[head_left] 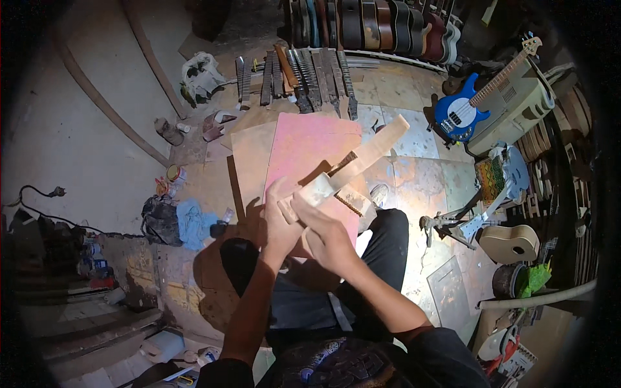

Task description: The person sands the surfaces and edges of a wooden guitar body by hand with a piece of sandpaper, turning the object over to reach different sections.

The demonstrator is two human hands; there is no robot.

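Note:
A pale wooden guitar neck (370,154) slants up and right from my hands over a pink board (310,142). My left hand (279,223) is closed around its near end. Close against it, my right hand (323,229) grips the same end, its fingers partly hidden. A whitish, flat-faced block (317,189) shows just beyond my fingers; whether it is part of the neck I cannot tell. Below the neck, on the board's right side, lies a light wooden piece (354,199) with a toothed edge.
Several dark fretted necks (304,74) lie at the far side, before a row of guitar bodies (381,26). A blue bass guitar (460,110) leans at the far right. An unfinished acoustic body (510,244) and a metal stand (446,225) are at right; a blue bag (191,223) lies left.

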